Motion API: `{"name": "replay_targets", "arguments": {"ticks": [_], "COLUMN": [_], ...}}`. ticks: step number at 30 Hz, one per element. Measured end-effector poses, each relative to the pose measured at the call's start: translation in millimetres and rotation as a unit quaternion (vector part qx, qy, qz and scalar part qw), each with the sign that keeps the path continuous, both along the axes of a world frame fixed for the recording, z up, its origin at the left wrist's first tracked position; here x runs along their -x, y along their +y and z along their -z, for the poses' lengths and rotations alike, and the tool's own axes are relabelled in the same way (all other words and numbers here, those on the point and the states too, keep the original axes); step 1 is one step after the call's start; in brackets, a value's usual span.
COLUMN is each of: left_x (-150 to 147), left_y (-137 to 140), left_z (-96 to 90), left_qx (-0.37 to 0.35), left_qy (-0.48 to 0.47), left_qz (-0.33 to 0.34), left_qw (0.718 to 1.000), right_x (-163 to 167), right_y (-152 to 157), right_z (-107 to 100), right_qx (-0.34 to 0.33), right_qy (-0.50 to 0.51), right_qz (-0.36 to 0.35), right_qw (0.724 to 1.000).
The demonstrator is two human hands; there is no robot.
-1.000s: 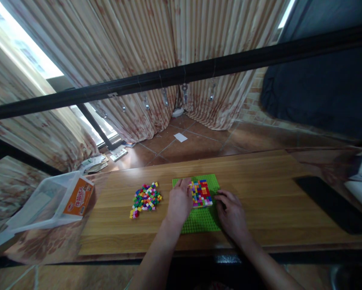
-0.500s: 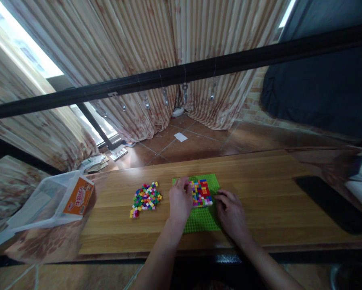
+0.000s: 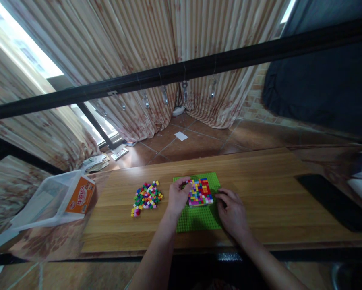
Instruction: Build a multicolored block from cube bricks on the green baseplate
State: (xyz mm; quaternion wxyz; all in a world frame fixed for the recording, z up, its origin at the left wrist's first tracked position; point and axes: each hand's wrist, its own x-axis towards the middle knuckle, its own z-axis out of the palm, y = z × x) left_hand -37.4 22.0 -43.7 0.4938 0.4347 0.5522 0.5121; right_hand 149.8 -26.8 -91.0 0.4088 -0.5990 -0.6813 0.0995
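A green studded baseplate [image 3: 199,221] lies on the wooden board, bearing a flat block of small multicoloured building bricks [image 3: 200,193]. At the block's upper left corner is my left hand [image 3: 177,198], thumb and fingers drawn together in a pinch; whatever is between the fingertips is too small to make out. My right hand [image 3: 232,212] rests at the baseplate's right edge, its fingers curled and the tips touching near the edge. What those fingertips hold, if anything, is hidden. Left of my left hand lies a loose pile of small coloured bricks [image 3: 147,196].
The wooden board [image 3: 117,233] spans the low table. A clear plastic bin [image 3: 55,201] with an orange label stands at the left. On the right lies a black flat object [image 3: 332,201]. A dark metal bar [image 3: 168,78] crosses in front of the curtains.
My left hand has shifted slightly left, uncovering more of the brick block's left side. The right hand stays at the baseplate's edge. The view has moved a little.
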Motion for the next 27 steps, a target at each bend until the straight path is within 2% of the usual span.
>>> {"name": "replay_targets", "arguments": {"ticks": [13, 17, 22, 27], "left_x": [-3, 1, 26, 77], "left_y": [-1, -8, -44, -96], "left_z": [-2.5, -3.4, 1.3, 16.2], "left_qx": [-0.010, -0.031, -0.071, -0.052], "left_qy": [0.006, 0.009, 0.069, 0.164], "left_qz": [-0.017, -0.056, -0.103, -0.203], "left_qw": [1.000, 0.998, 0.990, 0.964], "right_x": [-1, -3, -7, -10], "right_y": [0, 0, 1, 2], "right_z": [2, 5, 12, 18], "right_qx": [-0.012, -0.016, -0.021, -0.017], "right_qy": [-0.015, -0.020, -0.028, -0.032], "right_qz": [-0.003, -0.007, -0.011, -0.008], "right_qw": [1.000, 1.000, 0.999, 0.999]}}
